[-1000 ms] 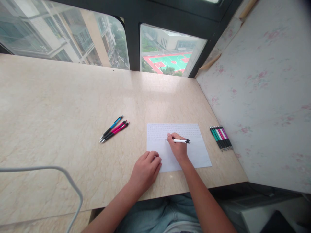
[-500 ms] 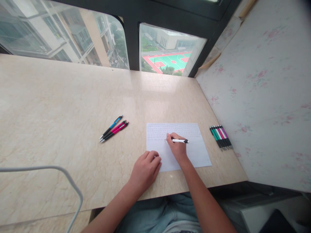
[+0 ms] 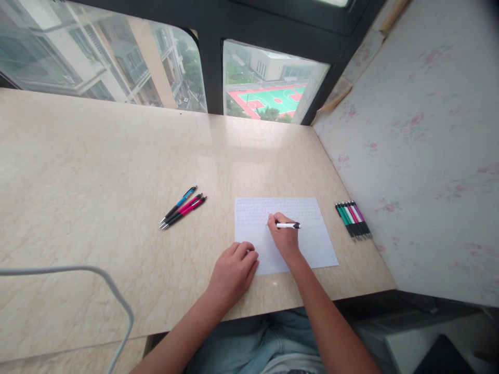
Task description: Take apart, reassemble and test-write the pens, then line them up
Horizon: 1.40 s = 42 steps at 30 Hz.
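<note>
A sheet of white paper (image 3: 315, 244) lies on the counter, with several lines of small writing across its upper part. My right hand (image 3: 286, 240) is closed around a white pen (image 3: 286, 225) with a black end, its tip at the paper just under the written lines. At the sheet's lower left corner rests my left hand (image 3: 236, 265), partly on the paper and partly on the counter. Its fingers are loosely bent and it grips nothing.
Three pens (image 3: 183, 209), one blue and two pink, lie to the left. Several coloured pens (image 3: 353, 220) lie in a row by the papered wall (image 3: 424, 182) at right. A grey cable (image 3: 105, 278) arches at lower left. Windows (image 3: 273, 83) border the marble-look counter (image 3: 97, 171).
My right hand and the pen tip have shifted very slightly along the writing. My left hand stays in place on the sheet's corner.
</note>
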Motion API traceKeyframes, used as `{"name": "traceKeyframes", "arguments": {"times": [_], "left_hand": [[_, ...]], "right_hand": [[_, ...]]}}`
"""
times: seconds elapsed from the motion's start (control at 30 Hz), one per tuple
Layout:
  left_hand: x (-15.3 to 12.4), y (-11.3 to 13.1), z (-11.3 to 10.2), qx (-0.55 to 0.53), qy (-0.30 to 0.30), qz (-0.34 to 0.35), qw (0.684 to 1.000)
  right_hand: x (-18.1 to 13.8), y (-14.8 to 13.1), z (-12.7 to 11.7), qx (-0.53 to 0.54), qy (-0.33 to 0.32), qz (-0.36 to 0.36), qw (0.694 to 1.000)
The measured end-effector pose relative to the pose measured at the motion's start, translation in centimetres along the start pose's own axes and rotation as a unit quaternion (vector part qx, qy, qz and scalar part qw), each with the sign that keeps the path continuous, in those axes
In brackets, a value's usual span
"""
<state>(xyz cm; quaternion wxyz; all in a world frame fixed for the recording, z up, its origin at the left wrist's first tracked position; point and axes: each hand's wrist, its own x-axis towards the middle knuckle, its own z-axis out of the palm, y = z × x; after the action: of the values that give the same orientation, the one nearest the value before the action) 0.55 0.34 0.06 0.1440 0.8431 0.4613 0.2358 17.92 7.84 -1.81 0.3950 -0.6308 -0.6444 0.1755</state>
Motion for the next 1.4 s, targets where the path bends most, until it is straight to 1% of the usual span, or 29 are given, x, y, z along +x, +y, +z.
{"name": "traceKeyframes", "arguments": {"times": [0.07, 0.17, 0.3, 0.37, 0.47, 0.53, 0.6, 0.67, 0.77, 0.83, 0.9, 0.97, 1.03, 1.13, 1.2, 1.27, 1.33, 1.4], "left_hand": [[0.0, 0.0, 0.1, -0.003, 0.001, 0.001, 1.000], [-0.1, 0.0, 0.1, -0.006, 0.002, 0.000, 1.000], [-0.1, 0.0, 0.0, -0.004, -0.004, -0.006, 1.000], [-0.1, -0.1, 0.0, -0.002, 0.000, -0.005, 1.000], [0.0, -0.2, 0.0, -0.002, 0.011, 0.004, 1.000], [0.0, -0.2, 0.1, -0.002, 0.013, 0.006, 1.000], [0.0, -0.3, 0.1, -0.001, 0.011, 0.003, 1.000], [0.0, -0.3, 0.1, 0.000, 0.008, 0.000, 1.000], [0.1, -0.4, 0.1, 0.006, 0.000, 0.000, 1.000], [0.1, -0.4, 0.1, 0.011, -0.004, -0.001, 1.000], [0.0, -0.5, 0.1, 0.015, -0.004, 0.001, 1.000], [0.0, -0.5, 0.1, 0.018, -0.002, 0.004, 1.000], [0.0, -0.6, 0.1, 0.021, 0.003, 0.009, 1.000], [0.1, -0.7, 0.2, 0.024, 0.010, 0.017, 1.000], [0.1, -0.8, 0.3, 0.024, 0.011, 0.020, 0.999], [0.1, -0.9, 0.4, 0.024, 0.010, 0.020, 0.999], [0.1, -1.0, 0.4, 0.025, 0.010, 0.019, 0.999], [0.1, -1.1, 0.5, 0.024, 0.009, 0.021, 0.999]], "right_hand": [[-0.1, 0.1, -0.2, 0.031, 0.015, 0.023, 0.999], [-0.2, 0.4, -0.5, 0.109, 0.046, 0.074, 0.990], [0.2, 0.2, -0.8, 0.203, 0.043, 0.111, 0.972], [0.4, -0.1, -1.2, 0.265, 0.054, 0.138, 0.953], [0.2, -0.7, -2.2, 0.355, 0.079, 0.187, 0.913], [-0.4, -0.9, -3.1, 0.393, 0.076, 0.206, 0.893], [-1.2, -0.9, -4.0, 0.405, 0.062, 0.218, 0.886], [-1.9, -0.5, -4.7, 0.399, 0.057, 0.232, 0.885], [-2.5, 0.3, -5.5, 0.389, 0.078, 0.247, 0.884], [-2.8, 0.6, -5.8, 0.384, 0.079, 0.247, 0.886], [-3.0, 0.8, -6.1, 0.373, 0.065, 0.241, 0.894], [-3.2, 1.0, -6.4, 0.352, 0.049, 0.234, 0.905], [-3.2, 1.3, -6.9, 0.304, 0.029, 0.219, 0.927], [-2.8, 2.5, -8.3, 0.158, -0.022, 0.163, 0.974], [-2.4, 3.9, -9.7, 0.038, -0.047, 0.115, 0.992], [-1.9, 5.4, -11.3, -0.078, -0.035, 0.082, 0.993], [-1.5, 6.8, -12.7, -0.183, -0.033, 0.078, 0.979], [-1.3, 7.7, -14.0, -0.260, -0.048, 0.089, 0.960]]}}
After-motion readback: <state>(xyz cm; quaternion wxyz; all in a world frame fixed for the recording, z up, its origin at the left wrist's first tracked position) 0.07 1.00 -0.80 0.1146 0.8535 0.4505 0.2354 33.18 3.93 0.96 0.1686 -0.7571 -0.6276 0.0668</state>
